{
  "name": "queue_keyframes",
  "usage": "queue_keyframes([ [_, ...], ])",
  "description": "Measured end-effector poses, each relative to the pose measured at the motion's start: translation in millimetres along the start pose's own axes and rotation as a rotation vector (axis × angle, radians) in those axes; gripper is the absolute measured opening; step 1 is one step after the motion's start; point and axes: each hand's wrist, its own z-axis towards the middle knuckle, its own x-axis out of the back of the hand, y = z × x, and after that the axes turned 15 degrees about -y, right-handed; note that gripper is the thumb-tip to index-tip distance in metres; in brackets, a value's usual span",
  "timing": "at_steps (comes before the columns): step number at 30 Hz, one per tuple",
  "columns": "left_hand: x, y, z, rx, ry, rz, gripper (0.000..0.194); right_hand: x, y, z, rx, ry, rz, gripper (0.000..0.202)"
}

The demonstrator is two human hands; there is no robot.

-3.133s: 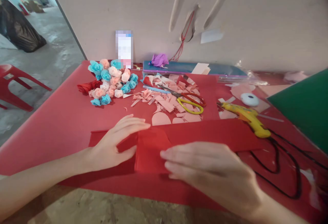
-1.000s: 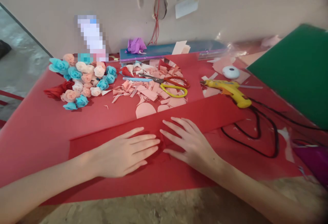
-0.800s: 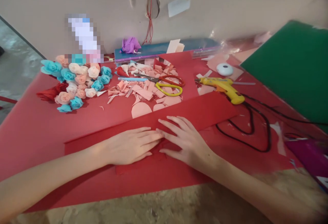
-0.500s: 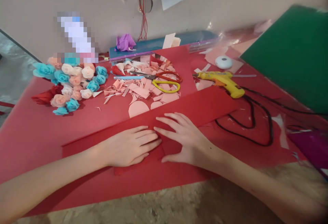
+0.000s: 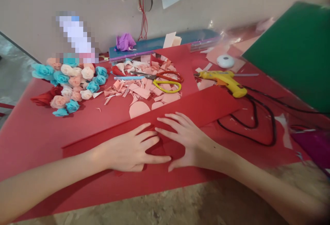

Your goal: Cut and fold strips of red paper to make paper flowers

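A long folded sheet of red paper [image 5: 206, 106] lies slantwise across the red-covered table. Flat on its left part rests my left hand [image 5: 131, 149], palm down with the fingers spread and one finger reaching right. Close beside it, my right hand [image 5: 187, 141] presses on the same paper, fingers apart and thumb pointing down toward the near edge. Both hands are open, and their fingertips nearly meet. The paper under the palms is hidden.
Behind the paper lie scissors [image 5: 154, 77], a light blue pen [image 5: 129, 78] and pink paper scraps [image 5: 139, 91]. Paper roses [image 5: 68, 91] stand at left. A yellow glue gun [image 5: 224, 80] with a black cord [image 5: 273, 132], a white round object [image 5: 225, 61] and a green sheet [image 5: 296, 56] are at right.
My left hand's fingers have spread, with one finger now stretched toward my right hand. My right thumb has shifted slightly down and right. The paper looks unmoved.
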Motion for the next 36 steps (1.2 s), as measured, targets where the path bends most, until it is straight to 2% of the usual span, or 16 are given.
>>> queue_keyframes([
  [2, -7.2, 1, -2, 0.039, 0.035, -0.051, 0.046, 5, -1, 1, 0.025, 0.045, -0.003, 0.065],
  [5, -16.6, 1, -5, 0.065, 0.075, -0.134, 0.045, 12, -5, 1, 0.047, 0.177, -0.02, 0.024],
  [7, -18.7, 0, -5, 0.059, 0.074, -0.172, 0.045, 14, -9, 1, 0.085, 0.215, -0.027, 0.015],
  [13, -12.9, -1, -4, 0.054, 0.048, -0.246, 0.046, 6, -13, -1, 0.188, 0.055, 0.033, 0.017],
  [19, -9.1, -4, -5, 0.084, 0.05, -0.246, 0.053, 4, -12, 1, 0.204, 0.038, 0.099, 0.017],
  [23, -4.9, -14, -8, 0.113, 0.043, -0.195, 0.053, 4, -11, 1, 0.209, 0.029, 0.112, 0.017],
  [26, -2.1, -22, -9, 0.213, 0.057, -0.143, 0.049, 4, -11, 1, 0.207, 0.028, 0.115, 0.019],
  [28, -0.3, -22, -9, 0.317, 0.118, -0.125, 0.043, 4, -11, 0, 0.204, 0.028, 0.115, 0.018],
  [32, 4.3, -10, -14, 0.495, 0.222, -0.211, 0.037, 5, -12, 0, 0.186, 0.055, 0.139, 0.017],
  [34, 5.8, -1, -22, 0.565, 0.207, -0.279, 0.034, 5, -14, 1, 0.102, 0.114, 0.156, 0.016],
  [36, 5.4, 7, -34, 0.623, 0.177, -0.355, 0.032, 4, -16, 2, -0.042, 0.176, 0.156, 0.015],
])
